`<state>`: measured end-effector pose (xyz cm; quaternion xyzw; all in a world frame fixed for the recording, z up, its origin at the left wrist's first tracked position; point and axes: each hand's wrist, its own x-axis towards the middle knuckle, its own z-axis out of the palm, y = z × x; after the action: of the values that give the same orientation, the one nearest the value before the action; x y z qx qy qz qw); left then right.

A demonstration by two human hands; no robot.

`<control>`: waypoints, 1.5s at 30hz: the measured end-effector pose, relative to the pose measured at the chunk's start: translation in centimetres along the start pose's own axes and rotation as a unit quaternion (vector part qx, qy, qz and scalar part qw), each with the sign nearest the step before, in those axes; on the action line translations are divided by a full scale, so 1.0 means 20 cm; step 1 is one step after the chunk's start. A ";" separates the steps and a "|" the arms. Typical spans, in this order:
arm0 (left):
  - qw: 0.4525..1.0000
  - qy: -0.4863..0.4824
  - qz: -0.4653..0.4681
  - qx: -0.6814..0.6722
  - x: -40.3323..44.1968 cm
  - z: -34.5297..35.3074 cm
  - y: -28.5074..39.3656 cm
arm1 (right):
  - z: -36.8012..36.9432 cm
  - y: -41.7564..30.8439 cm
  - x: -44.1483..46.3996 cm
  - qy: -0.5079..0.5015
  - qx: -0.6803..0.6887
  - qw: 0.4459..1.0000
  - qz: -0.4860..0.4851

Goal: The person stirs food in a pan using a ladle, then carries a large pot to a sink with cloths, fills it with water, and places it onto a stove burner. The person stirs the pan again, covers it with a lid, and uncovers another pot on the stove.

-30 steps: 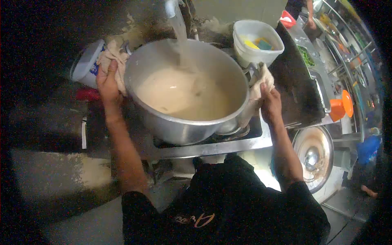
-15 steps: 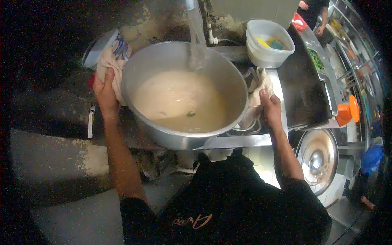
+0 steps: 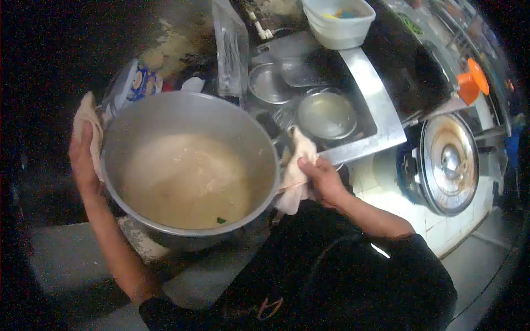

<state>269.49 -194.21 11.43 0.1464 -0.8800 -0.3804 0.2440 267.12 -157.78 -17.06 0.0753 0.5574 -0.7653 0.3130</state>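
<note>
A large metal pot (image 3: 187, 110) holds cloudy, pale liquid (image 3: 187, 171) with a small green leaf (image 3: 221, 220) floating near the front. My left hand (image 3: 85, 165) is closed at the pot's left side, with a pale cloth (image 3: 88, 116) between it and the metal. On the opposite side, my right hand (image 3: 327, 183) grips the pot through a second cloth (image 3: 298, 171). The cloths mostly cover both handles. The pot is away from the sink's metal edge (image 3: 381, 110); what lies beneath it is hidden.
Round metal pans (image 3: 328, 114) sit in the sink area, beside a hanging clear plastic sleeve (image 3: 229, 60). A white tub (image 3: 342, 30) stands behind. At right are a large round lid (image 3: 450, 165) and an orange object (image 3: 470, 83). A printed tub (image 3: 143, 83) is behind the pot's left side.
Both hands have moved the pot left and toward me, out from under the plastic sleeve. The pans behind it are now uncovered, and the view has turned.
</note>
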 end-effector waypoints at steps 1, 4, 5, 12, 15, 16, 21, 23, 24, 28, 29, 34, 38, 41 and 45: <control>0.999 -0.036 -0.006 0.029 0.02 0.01 -0.02 | 0.04 0.07 0.00 -0.028 0.058 0.998 -0.007; 0.987 -0.084 -0.029 0.133 0.07 0.07 -0.08 | 0.11 0.11 -0.04 -0.066 0.135 0.986 0.074; 0.981 -0.063 -0.043 0.177 0.08 0.10 -0.13 | 0.12 0.14 -0.03 -0.062 0.158 0.982 0.085; 0.965 -0.132 -0.112 0.196 0.36 0.53 -0.30 | 0.06 0.35 0.08 -0.037 0.267 0.954 0.128; 0.951 -0.215 -0.087 0.205 0.49 0.73 -0.26 | 0.05 0.42 0.11 -0.008 0.338 0.931 0.134; 0.950 -0.221 -0.093 0.199 0.55 0.77 -0.30 | 0.05 0.42 0.12 0.008 0.352 0.926 0.133; 0.914 -0.271 -0.214 0.214 0.81 0.94 -0.39 | 0.01 0.33 0.16 0.059 0.380 0.916 0.113; 0.909 -0.296 -0.194 0.220 0.82 0.97 -0.37 | 0.00 0.37 0.19 0.097 0.355 0.923 0.114; 0.907 -0.284 -0.196 0.241 0.81 0.99 -0.34 | 0.00 0.42 0.24 0.116 0.324 0.933 0.108; 0.906 -0.301 -0.222 0.198 0.82 1.09 -0.33 | -0.02 0.50 0.31 0.104 0.259 0.955 0.096; 0.904 -0.321 -0.234 0.157 0.83 1.10 -0.36 | -0.02 0.51 0.32 0.101 0.245 0.959 0.097; 0.888 -0.377 -0.209 0.159 1.00 1.09 -0.53 | -0.02 0.59 0.41 0.149 0.168 0.969 0.108; 0.885 -0.376 -0.148 0.230 1.13 1.06 -0.69 | -0.02 0.52 0.38 0.159 0.180 0.964 0.115; 0.876 -0.299 -0.182 0.333 0.94 1.15 -0.45 | -0.05 0.36 0.30 0.143 0.254 0.947 0.134; 0.881 -0.296 -0.183 0.322 0.62 1.17 -0.07 | -0.06 0.40 0.30 0.143 0.288 0.944 0.076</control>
<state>246.56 -186.68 0.52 0.2557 -0.9428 -0.1400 -0.1617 266.60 -160.41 -26.71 0.3128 0.3453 -0.8482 0.2519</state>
